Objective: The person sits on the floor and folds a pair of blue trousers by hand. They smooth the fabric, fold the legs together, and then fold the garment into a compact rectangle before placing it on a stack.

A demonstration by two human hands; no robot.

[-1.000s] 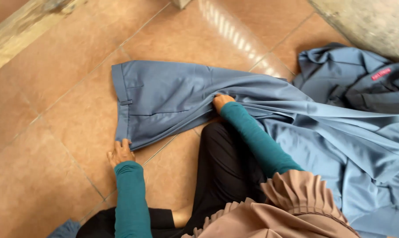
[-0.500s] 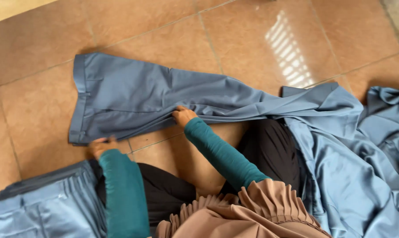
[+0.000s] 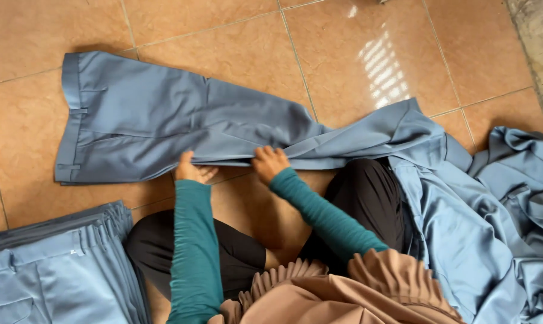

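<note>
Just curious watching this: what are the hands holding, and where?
Both the left hand and right hand grip the blue trousers along the near edge.

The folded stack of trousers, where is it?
In the head view, the folded stack of trousers lies bottom left on the tiled floor, beside the left hand.

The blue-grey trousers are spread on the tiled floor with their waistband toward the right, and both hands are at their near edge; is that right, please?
Not quite: the head view shows the waistband of the blue-grey trousers toward the left, not the right. The trousers are spread on the tiled floor, with the left hand and right hand at their near edge.
</note>
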